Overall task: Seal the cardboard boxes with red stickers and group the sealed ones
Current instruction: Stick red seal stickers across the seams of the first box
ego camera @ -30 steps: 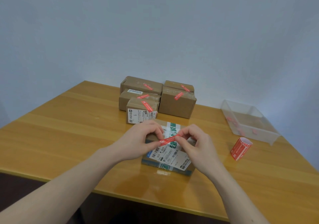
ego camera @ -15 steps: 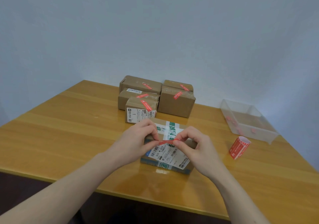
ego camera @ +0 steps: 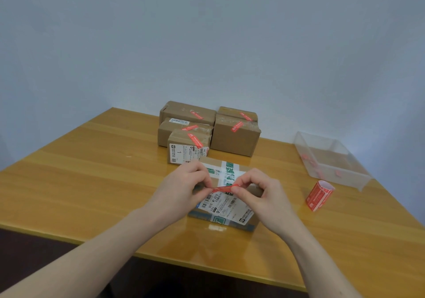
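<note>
While stretched above the taped brown cardboard box (ego camera: 226,196), narrow red sticker strip (ego camera: 224,188) pinched at either end by left hand (ego camera: 184,188) and right hand (ego camera: 262,194). Behind, five sealed brown cardboard boxes (ego camera: 207,128) grouped together.

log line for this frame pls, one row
step: sticker on box | left hand: pinches red sticker | right hand: pinches other end | box: under hands, unsealed | sealed group: behind

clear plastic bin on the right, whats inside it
A few small red scraps lie on the floor of the clear plastic bin. Nothing else shows through its walls; what the scraps are is too small to tell.
</note>
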